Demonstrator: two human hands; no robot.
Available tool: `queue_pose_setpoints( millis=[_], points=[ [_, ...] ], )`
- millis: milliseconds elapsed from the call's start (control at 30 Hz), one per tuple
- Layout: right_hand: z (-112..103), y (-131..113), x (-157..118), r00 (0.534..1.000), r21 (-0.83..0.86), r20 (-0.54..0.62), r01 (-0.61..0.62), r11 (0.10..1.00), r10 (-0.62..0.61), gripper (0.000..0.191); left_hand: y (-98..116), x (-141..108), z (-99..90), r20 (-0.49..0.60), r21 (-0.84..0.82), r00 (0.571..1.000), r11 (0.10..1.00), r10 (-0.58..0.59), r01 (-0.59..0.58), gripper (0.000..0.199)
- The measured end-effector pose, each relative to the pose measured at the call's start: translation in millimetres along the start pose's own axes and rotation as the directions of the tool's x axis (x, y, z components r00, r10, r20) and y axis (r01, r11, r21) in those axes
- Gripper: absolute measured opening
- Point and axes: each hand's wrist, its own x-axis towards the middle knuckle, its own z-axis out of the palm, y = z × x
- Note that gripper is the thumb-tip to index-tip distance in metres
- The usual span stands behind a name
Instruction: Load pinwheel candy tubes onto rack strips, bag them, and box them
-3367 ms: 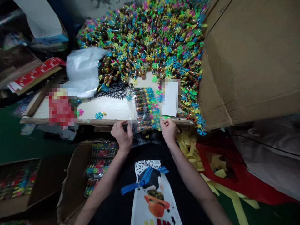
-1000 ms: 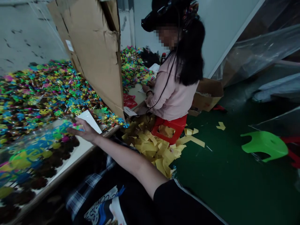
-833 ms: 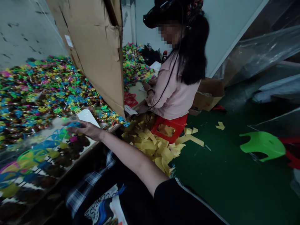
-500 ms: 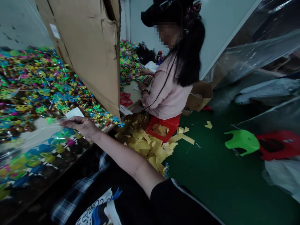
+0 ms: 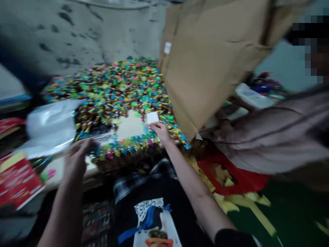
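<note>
Pale board (image 5: 130, 127) forms the work surface, set in front of a gray wall (image 5: 102, 37) with dark marks. Along the front edge of the board lies a clear pack (image 5: 131, 147) of colored toys, its long axis running crosswise between the two hands, right end slightly farther forward. Left hand (image 5: 77, 157): just beside the left end, fingers curled; blur prevents telling whether film is gripped. Right hand (image 5: 159, 131): at the right end and the nearer of the two; thumb and fingertips pinched, apparently on the film edge. From the right hand, the pack extends leftward and slightly toward the body.

Just beyond the right fingertips: a white card (image 5: 153, 117), no writing discernible. Behind the pack: a heap of similar toys (image 5: 123, 85). Left: a translucent plastic bag (image 5: 51, 123) and a red printed sheet (image 5: 25, 181), text blurred. Right: a cardboard panel (image 5: 205, 68) bearing a white label (image 5: 167, 48), unreadable; beyond it, a co-worker in a pink garment (image 5: 257, 133). Shirt print (image 5: 151, 212): inverted lettering, no complete word legible.
</note>
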Motion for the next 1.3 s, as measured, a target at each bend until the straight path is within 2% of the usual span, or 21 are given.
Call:
queue_pose_setpoints(
  millis=[33, 100, 167, 300, 467, 600, 667, 733, 800, 867, 900, 967, 1033, 1067, 1133, 1200, 1300],
  points=[
    [3, 8, 6, 1.0, -0.068, 0.002, -0.03, 0.997, 0.03, 0.012, -7, 12, 5.8, 0.014, -0.053, 0.994, 0.993, -0.107, 0.107, 0.042],
    [10, 25, 19, 0.996, -0.181, 0.012, -0.088, 0.98, 0.091, 0.015, -23, 34, 18.9, 0.094, -0.135, 0.955, 0.947, -0.28, 0.291, 0.04],
    [18, 41, 34, 0.99, -0.246, 0.042, -0.118, 0.962, 0.133, 0.018, -40, 53, 32.5, 0.105, -0.134, 0.936, 0.927, -0.337, 0.349, 0.03],
    [38, 65, 66, 0.984, -0.398, 0.061, -0.128, 0.908, 0.166, 0.021, -71, 90, 54.0, 0.135, 0.057, 0.924, 0.934, -0.357, 0.353, 0.021],
    [58, 77, 98, 0.988, -0.555, 0.09, -0.056, 0.83, 0.127, 0.017, -101, 131, 68.5, 0.116, 0.23, 0.911, 0.903, -0.395, 0.363, 0.022],
    [56, 84, 113, 0.993, -0.719, 0.119, 0.08, 0.69, 0.009, 0.014, -112, 144, 78.0, 0.095, 0.306, 0.917, 0.888, -0.388, 0.344, 0.016],
    [49, 84, 118, 0.993, -0.769, 0.114, 0.115, 0.629, -0.041, 0.015, -116, 144, 79.2, 0.048, 0.358, 0.938, 0.883, -0.343, 0.305, 0.015],
    [43, 81, 119, 0.986, -0.78, 0.105, 0.161, 0.604, -0.128, 0.019, -122, 144, 73.9, -0.03, 0.392, 0.96, 0.881, -0.277, 0.266, 0.024],
    [40, 76, 114, 0.961, -0.757, 0.117, 0.25, 0.603, -0.251, 0.026, -130, 144, 59.5, -0.12, 0.402, 0.969, 0.881, -0.217, 0.248, 0.032],
    [41, 71, 103, 0.922, -0.697, 0.176, 0.365, 0.617, -0.346, 0.032, -138, 145, 35.3, -0.215, 0.425, 0.961, 0.869, -0.175, 0.254, 0.034],
    [42, 70, 97, 0.898, -0.671, 0.229, 0.425, 0.607, -0.376, 0.035, -143, 145, 19.8, -0.269, 0.445, 0.949, 0.853, -0.164, 0.273, 0.033],
    [44, 70, 84, 0.817, -0.592, 0.395, 0.575, 0.564, -0.419, 0.039, -151, 143, -16.2, -0.387, 0.492, 0.908, 0.797, -0.16, 0.35, 0.032],
    [44, 74, 75, 0.754, -0.526, 0.494, 0.655, 0.542, -0.432, 0.041, -158, 135, -55.0, -0.512, 0.534, 0.842, 0.704, -0.172, 0.468, 0.032],
    [44, 76, 72, 0.751, -0.518, 0.505, 0.658, 0.546, -0.426, 0.043, -161, 128, -73.7, -0.569, 0.549, 0.802, 0.641, -0.184, 0.536, 0.033],
    [43, 79, 70, 0.779, -0.536, 0.494, 0.623, 0.57, -0.387, 0.046, -167, 112, -106.8, -0.661, 0.548, 0.715, 0.504, -0.228, 0.668, 0.034],
    [42, 80, 69, 0.807, -0.553, 0.483, 0.582, 0.596, -0.34, 0.049, -174, 97, -132.1, -0.728, 0.492, 0.617, 0.398, -0.299, 0.774, 0.038],
    [45, 77, 70, 0.798, -0.54, 0.502, 0.59, 0.601, -0.332, 0.051, -190, 87, -155.1, -0.778, 0.335, 0.477, 0.372, -0.41, 0.866, 0.04]
  ],
)
